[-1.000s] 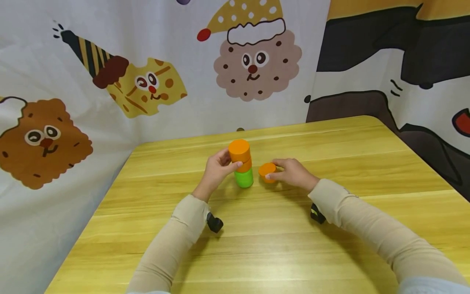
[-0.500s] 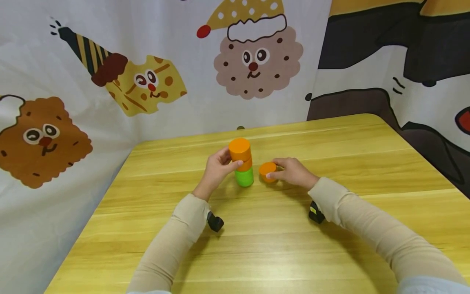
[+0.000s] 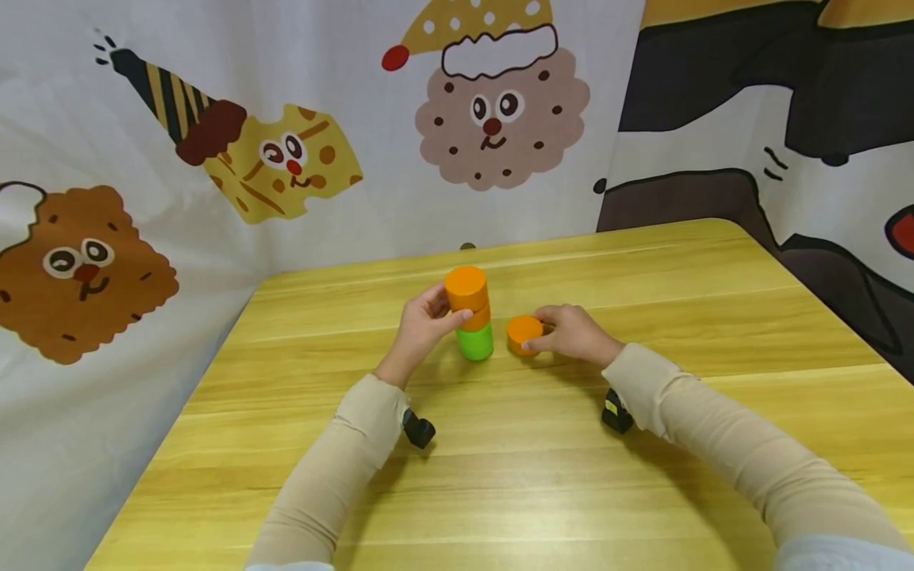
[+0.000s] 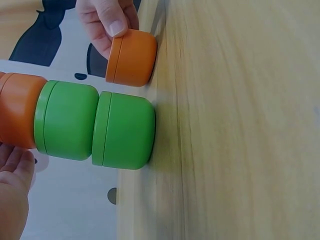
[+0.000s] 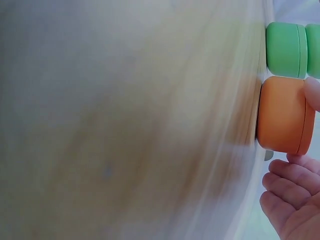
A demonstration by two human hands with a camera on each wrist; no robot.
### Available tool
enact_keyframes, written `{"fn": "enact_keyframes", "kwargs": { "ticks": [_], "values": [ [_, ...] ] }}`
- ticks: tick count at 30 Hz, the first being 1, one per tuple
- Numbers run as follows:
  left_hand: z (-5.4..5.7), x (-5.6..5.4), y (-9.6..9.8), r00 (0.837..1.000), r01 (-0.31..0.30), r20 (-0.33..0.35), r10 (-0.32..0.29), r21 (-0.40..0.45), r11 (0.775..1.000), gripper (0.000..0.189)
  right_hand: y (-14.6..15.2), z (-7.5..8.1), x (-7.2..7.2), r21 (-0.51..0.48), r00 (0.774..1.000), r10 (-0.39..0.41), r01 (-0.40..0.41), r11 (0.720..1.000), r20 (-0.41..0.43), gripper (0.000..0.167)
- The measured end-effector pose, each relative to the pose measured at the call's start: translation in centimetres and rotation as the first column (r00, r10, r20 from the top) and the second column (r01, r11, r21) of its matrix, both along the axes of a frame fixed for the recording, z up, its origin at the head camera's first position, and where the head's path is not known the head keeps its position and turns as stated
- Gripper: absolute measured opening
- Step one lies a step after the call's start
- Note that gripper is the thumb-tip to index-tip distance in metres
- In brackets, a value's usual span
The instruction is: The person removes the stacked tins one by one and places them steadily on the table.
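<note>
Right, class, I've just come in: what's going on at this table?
A person sits at a wooden table with small round pots. The left hand grips a stack of pots, green ones at the bottom and orange on top, standing upright on the table. The right hand holds a single orange pot that rests on the table just beside the stack, apart from it.

Smooth matt plastic orange jar (image 3: pixel 524 333), satiny light-wood table (image 3: pixel 643 476), printed cloth backdrop (image 3: pixel 286 119).
</note>
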State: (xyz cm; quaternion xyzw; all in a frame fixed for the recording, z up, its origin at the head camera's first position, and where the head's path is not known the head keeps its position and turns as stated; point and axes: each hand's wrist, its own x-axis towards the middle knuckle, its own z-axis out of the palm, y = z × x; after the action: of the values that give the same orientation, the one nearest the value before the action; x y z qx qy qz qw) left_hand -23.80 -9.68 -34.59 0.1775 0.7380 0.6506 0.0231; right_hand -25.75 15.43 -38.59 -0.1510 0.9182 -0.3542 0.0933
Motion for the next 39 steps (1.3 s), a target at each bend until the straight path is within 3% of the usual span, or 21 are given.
{"fn": "enact_keyframes", "kwargs": {
  "ticks": [4,9,13,17,25,32,39],
  "values": [
    [0.0,-0.1,-0.1,1.000,0.006,-0.003,-0.006,0.006,1.000,0.051,0.0,0.0,-0.1,-0.002,1.000,-0.014,0.014,1.000,0.025,0.058],
    [-0.1,-0.2,-0.3,0.999,0.038,0.013,-0.038,0.012,0.999,0.057,0.1,0.9,0.1,-0.021,0.999,-0.015,0.016,1.000,0.040,0.075],
    [-1.0,-0.8,-0.6,0.998,0.064,0.028,-0.064,0.019,0.998,0.061,-0.1,2.5,0.3,-0.017,0.999,0.032,-0.033,0.999,-0.017,0.079],
    [-2.3,-1.5,-0.9,0.998,0.052,0.041,-0.052,0.002,0.999,0.058,-0.8,4.6,0.0,-0.001,0.993,0.079,-0.080,0.997,-0.082,0.078],
    [-3.2,-1.5,-1.2,0.999,0.040,0.036,-0.039,-0.026,0.999,0.055,-2.9,7.8,-0.4,0.042,0.969,0.161,-0.155,0.987,-0.189,0.078],
    [-3.7,-1.5,-1.3,0.998,0.045,0.054,-0.039,-0.105,0.993,0.052,-4.1,8.9,-0.6,0.017,0.961,0.198,-0.198,0.980,-0.195,0.074],
    [-4.2,-1.7,-1.3,0.997,0.069,0.049,-0.065,-0.095,0.993,0.051,-5.2,9.0,-0.8,-0.008,0.964,0.199,-0.204,0.979,-0.174,0.075]
  ]
}}
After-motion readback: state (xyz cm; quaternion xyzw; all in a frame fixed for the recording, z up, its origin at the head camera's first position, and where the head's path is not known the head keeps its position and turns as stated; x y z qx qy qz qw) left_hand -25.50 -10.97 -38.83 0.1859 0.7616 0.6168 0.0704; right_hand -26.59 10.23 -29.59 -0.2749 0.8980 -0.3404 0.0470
